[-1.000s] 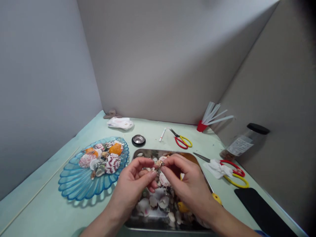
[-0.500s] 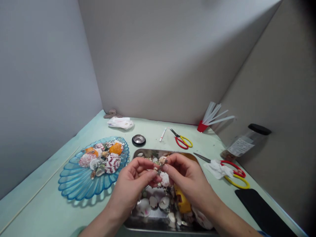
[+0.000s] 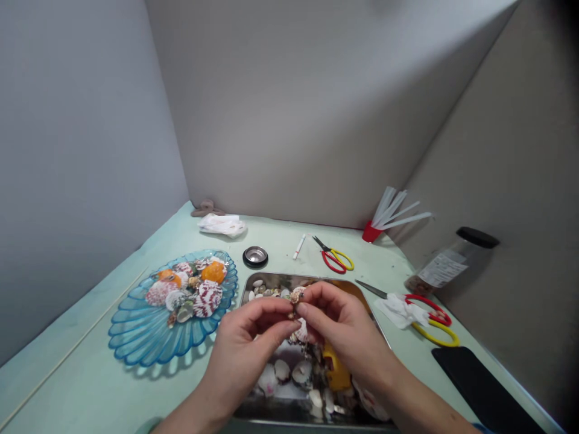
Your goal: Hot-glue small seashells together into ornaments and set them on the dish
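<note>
Both my hands meet above the metal tray (image 3: 280,412). My right hand (image 3: 339,322) pinches a small brown-and-white shell (image 3: 297,295) between thumb and fingers. My left hand (image 3: 253,334) is closed, its thumb and index finger pressed together at a tiny shell piece (image 3: 292,314) just under that one. Most of this piece is hidden by the fingertips. Below the fingers a whitish scallop shell (image 3: 301,331) shows; whether it hangs from the held pieces I cannot tell. Loose shells (image 3: 302,374) lie in the tray, beside a yellow object (image 3: 337,371) partly covered by my right hand.
Left of the tray, a blue scalloped dish (image 3: 149,340) holds several shells. Behind stand a round black-rimmed lid (image 3: 256,257), a white marker-like stick (image 3: 299,247) and scissors (image 3: 335,256). To the right are larger scissors (image 3: 436,331) with white tissue, a jar (image 3: 446,268) and a black slab (image 3: 484,386).
My left fingertips have moved right and closed against those of my right hand, bringing the small pieces together. The view has shifted slightly; the tray and dish stay put.
</note>
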Available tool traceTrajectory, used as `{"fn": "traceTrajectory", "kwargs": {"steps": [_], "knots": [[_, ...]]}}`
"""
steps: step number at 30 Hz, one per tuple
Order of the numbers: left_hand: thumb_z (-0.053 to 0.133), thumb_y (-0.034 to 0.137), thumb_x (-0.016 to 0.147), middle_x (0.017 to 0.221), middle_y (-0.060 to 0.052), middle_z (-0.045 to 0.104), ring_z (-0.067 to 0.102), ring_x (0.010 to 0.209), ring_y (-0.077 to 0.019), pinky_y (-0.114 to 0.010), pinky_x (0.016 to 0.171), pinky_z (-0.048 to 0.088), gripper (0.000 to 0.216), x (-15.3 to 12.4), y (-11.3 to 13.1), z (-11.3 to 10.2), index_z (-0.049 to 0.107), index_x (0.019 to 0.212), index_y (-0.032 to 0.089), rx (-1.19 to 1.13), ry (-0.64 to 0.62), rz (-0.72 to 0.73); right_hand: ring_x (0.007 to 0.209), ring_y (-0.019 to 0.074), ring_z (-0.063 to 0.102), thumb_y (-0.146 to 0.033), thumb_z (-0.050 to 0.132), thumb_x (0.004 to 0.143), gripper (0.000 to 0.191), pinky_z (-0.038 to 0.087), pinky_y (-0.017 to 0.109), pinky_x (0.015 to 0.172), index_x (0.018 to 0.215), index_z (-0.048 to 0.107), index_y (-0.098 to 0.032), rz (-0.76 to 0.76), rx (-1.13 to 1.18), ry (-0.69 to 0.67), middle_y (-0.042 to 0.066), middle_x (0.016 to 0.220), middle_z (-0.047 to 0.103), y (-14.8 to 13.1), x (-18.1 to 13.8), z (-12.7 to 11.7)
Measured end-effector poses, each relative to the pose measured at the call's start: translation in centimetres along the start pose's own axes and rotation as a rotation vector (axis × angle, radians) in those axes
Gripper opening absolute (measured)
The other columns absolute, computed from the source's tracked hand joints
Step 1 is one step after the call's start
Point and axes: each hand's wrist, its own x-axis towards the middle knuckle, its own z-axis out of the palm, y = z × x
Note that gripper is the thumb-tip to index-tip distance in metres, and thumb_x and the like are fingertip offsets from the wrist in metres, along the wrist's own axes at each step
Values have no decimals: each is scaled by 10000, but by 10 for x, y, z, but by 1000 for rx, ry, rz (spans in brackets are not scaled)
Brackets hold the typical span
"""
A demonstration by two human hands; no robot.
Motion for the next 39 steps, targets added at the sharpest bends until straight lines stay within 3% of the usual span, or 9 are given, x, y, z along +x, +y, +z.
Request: {"fn": "traceTrajectory", "kwargs": {"steps": [4,11,21,29,39], "knots": [[683,215,745,830,-17,727,697,759,-180,-279,746,550,123,1,1,1,689,868,209,-103,-32,-45,502,63,476,-324,648,785,187,370,175,482,784,548,-165,24,22,15,-53,605,545,1,1,0],[713,190,705,670,-2,693,659,631,-131,-205,623,527,74,2,7,3,664,752,161,-153,33,-96,471,59,449,-327,663,755,201,336,175,456,769,542,-168,51,33,24,-62,566,527,-4,-1,4],[740,166,662,614,25,672,622,558,-99,-170,553,503,83,2,6,4,668,704,172,-170,66,-54,454,51,449,-251,635,754,128,313,167,425,728,539,-169,62,-13,30,-65,558,532,0,0,4],[730,211,693,765,-13,720,664,634,-131,-214,628,546,52,1,3,0,715,734,183,-116,64,-52,451,50,450,-260,639,740,144,315,166,429,718,531,-166,77,0,43,-64,569,526,-1,-1,5],[724,190,688,756,-11,717,651,633,-138,-218,614,546,17,-1,1,1,708,686,196,-51,87,26,411,53,429,-252,632,729,142,307,162,400,692,523,-170,107,19,47,-77,494,494,-3,-1,6]]}}
